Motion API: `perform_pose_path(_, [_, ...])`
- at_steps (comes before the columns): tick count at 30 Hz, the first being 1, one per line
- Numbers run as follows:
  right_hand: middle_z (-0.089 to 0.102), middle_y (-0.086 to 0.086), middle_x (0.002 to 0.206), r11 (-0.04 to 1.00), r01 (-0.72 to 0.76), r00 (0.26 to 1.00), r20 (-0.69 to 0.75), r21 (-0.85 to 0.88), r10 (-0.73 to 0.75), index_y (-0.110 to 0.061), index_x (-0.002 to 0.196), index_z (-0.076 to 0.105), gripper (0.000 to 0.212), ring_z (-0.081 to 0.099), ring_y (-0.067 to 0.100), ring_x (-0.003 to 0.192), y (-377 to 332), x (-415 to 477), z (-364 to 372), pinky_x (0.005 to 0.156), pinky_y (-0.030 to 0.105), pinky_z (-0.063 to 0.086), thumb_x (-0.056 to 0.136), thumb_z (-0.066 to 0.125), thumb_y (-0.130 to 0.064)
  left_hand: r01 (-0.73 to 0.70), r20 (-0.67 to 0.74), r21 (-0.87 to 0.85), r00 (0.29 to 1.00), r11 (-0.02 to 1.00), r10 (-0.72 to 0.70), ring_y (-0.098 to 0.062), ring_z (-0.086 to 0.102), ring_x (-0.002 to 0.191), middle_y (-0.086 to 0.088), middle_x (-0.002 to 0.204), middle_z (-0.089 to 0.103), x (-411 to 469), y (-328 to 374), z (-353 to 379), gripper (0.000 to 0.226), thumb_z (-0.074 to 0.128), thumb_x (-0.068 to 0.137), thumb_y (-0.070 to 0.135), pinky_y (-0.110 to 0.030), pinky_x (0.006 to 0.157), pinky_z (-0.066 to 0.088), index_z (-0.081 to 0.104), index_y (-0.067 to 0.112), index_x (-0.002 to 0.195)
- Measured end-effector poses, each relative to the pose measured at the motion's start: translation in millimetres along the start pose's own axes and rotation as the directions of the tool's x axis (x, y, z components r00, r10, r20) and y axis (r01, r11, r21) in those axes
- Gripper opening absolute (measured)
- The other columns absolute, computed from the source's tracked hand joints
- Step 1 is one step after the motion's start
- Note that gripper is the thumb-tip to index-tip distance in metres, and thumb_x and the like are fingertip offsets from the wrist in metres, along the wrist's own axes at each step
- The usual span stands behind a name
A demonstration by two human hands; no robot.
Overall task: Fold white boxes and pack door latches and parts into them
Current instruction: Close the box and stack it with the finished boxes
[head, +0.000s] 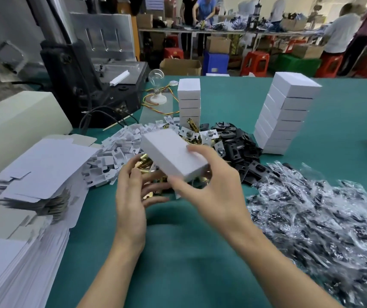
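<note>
Green table [178, 252] | right hand [213, 194] grips white box [169, 150] | left hand [130, 196] relaxed

Both forearms are bare up to the frame edge. Left hand [131, 196] and right hand [213, 192] are bare, with slender fingers. Blur hides nail detail and fine markings.

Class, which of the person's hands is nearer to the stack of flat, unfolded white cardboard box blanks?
Left. The left hand hovers open just right of the flat white cardboard blanks; the right hand, gripping a folded white box, is farther right.
</note>
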State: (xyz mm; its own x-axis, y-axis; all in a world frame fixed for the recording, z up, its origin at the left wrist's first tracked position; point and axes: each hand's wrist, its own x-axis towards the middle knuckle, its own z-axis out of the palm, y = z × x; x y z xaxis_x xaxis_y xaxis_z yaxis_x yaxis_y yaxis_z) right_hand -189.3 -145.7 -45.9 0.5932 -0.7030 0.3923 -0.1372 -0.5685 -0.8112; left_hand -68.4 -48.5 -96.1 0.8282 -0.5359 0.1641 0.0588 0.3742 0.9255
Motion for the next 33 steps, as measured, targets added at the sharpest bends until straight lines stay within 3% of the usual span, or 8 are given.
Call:
perform_pose_path(4, [0.069,-0.01,0.111,1.0,-0.017,0.988,-0.155,0.002,0.017,-0.03,0.127,0.064,0.061,0.067,0.008,0.098,-11,88,-8,0.076,0.027,0.059,0.073,0.083,-0.053,0.036,0.036,0.058,0.999,0.998,-0.038,-0.026,0.079,0.091,-0.005,0.108,0.08,-1,-4,4,0.045,0.043,0.104,0.06,-0.03,0.062,0.063,0.05,0.032,0.139])
perform_pose_path(10, [0.066,0.001,0.132,0.954,-0.118,0.977,-0.202,-0.275,0.063,-0.018,0.134,0.059,0.063,0.06,0.021,0.122,-2,220,6,0.096,0.033,0.05,0.083,0.077,-0.05,-0.071,0.185,0.266,0.982,0.962,0.021,-0.015,0.078,0.091,0.011,0.105,0.08,-4,-16,0,0.049,0.047,0.097,0.059,-0.028,0.065,0.062,0.049,0.035,0.14])
perform_pose_path(13, [0.069,0.005,0.125,0.911,-0.133,0.968,-0.247,-0.389,0.036,-0.015,0.135,0.052,0.063,0.064,0.028,0.115,3,256,16,0.088,0.037,0.053,0.088,0.072,-0.051,-0.104,0.221,0.291,0.974,0.951,0.039,-0.013,0.078,0.092,0.013,0.105,0.08,-5,-17,-1,0.052,0.047,0.092,0.063,-0.028,0.066,0.062,0.048,0.04,0.139])
perform_pose_path(16, [0.064,0.01,0.126,0.862,-0.194,0.961,-0.267,-0.468,0.071,-0.015,0.14,0.04,0.073,0.064,0.034,0.113,13,276,27,0.079,0.037,0.048,0.087,0.076,-0.047,-0.114,0.245,0.319,0.969,0.941,0.035,-0.012,0.078,0.093,0.015,0.105,0.079,-5,-19,-1,0.047,0.044,0.094,0.063,-0.032,0.068,0.064,0.047,0.044,0.137])
perform_pose_path(19, [0.052,0.013,0.142,0.797,-0.244,0.962,-0.24,-0.553,0.128,-0.015,0.144,0.035,0.082,0.059,0.038,0.122,30,283,40,0.106,0.049,0.042,0.084,0.078,-0.051,-0.119,0.274,0.348,0.962,0.93,0.021,-0.01,0.077,0.096,0.017,0.107,0.078,-5,-19,-2,0.043,0.04,0.095,0.067,-0.037,0.072,0.064,0.046,0.051,0.135])
perform_pose_path(21, [0.043,0.014,0.15,0.781,-0.256,0.96,-0.248,-0.57,0.133,-0.015,0.145,0.035,0.088,0.054,0.038,0.13,35,286,45,0.111,0.055,0.034,0.081,0.079,-0.057,-0.119,0.284,0.358,0.959,0.926,0.014,-0.008,0.076,0.096,0.018,0.107,0.078,-6,-19,-2,0.04,0.039,0.095,0.069,-0.038,0.073,0.064,0.047,0.056,0.132])
perform_pose_path(29, [0.043,0.013,0.145,0.763,-0.231,0.966,-0.239,-0.604,0.103,-0.014,0.143,0.036,0.092,0.053,0.037,0.13,40,292,56,0.108,0.053,0.036,0.078,0.08,-0.062,-0.137,0.318,0.413,0.948,0.9,-0.001,-0.008,0.077,0.095,0.017,0.105,0.078,-5,-18,-4,0.041,0.039,0.099,0.065,-0.048,0.08,0.061,0.049,0.046,0.134])
perform_pose_path(33, [0.046,0.016,0.142,0.756,-0.199,0.977,-0.191,-0.624,0.099,-0.012,0.147,0.032,0.097,0.06,0.039,0.121,43,292,53,0.101,0.048,0.047,0.078,0.081,-0.059,-0.15,0.33,0.439,0.944,0.886,-0.004,-0.006,0.077,0.094,0.018,0.103,0.078,-5,-19,-5,0.039,0.041,0.098,0.064,-0.043,0.078,0.061,0.05,0.047,0.133])
